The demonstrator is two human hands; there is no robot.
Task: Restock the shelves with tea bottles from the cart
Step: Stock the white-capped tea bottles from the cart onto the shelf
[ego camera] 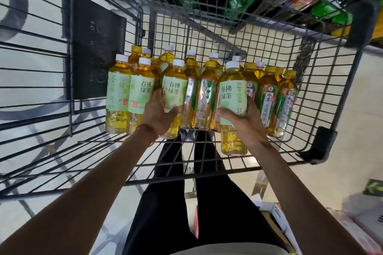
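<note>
In the wire cart (323,145), the left hand (159,113) and right hand (246,119) each have fingers curled round green tea bottles (233,97), which look full, heavy and slippery, best held mid-label.

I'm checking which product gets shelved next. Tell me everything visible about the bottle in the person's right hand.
The tea bottle is clear plastic with a white screw cap and is filled with amber-yellow tea. A pale green label with dark Chinese characters wraps its middle. It is roughly upright and nearer the camera than the others in the wire cart, with its base overlapping the basket's near edge. The right hand grips it low on the label, thumb and fingers curled round it. Contact with neighbouring bottles cannot be told.
</note>
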